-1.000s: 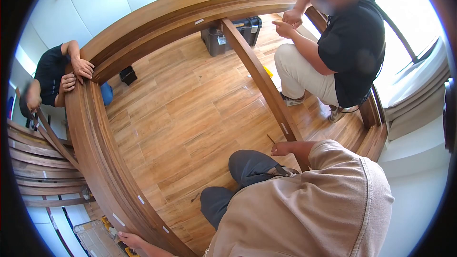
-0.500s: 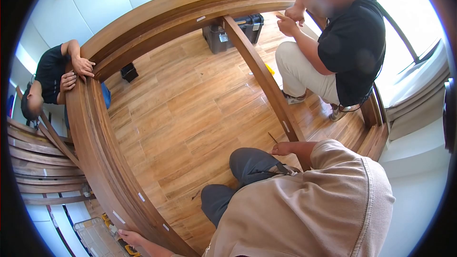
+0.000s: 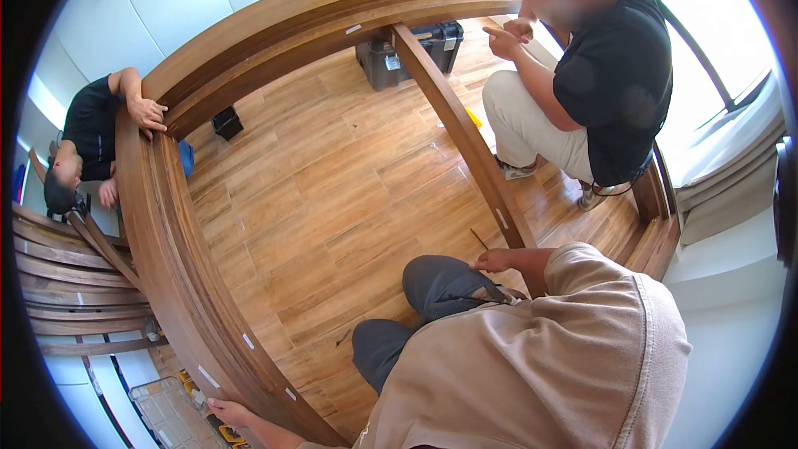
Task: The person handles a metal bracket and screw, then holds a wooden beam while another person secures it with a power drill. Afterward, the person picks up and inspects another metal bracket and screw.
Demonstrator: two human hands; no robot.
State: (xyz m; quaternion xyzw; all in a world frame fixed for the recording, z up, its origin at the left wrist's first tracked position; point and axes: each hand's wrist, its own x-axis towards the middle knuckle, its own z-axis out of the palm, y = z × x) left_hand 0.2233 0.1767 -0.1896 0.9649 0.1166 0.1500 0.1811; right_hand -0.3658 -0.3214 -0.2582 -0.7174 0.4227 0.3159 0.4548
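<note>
One hand, the right hand (image 3: 495, 260), pinches a thin dark rod (image 3: 480, 239) just beside a narrow wooden crossbar (image 3: 465, 135). The left hand (image 3: 231, 413) rests at the outer edge of a large wooden frame (image 3: 170, 270); how tightly its fingers close, I cannot tell. The frame surrounds a wood-look floor (image 3: 324, 191). Farther out, a person in black (image 3: 619, 87) crouches by the crossbar, and another person (image 3: 90, 125) lays one hand on the frame's corner.
</note>
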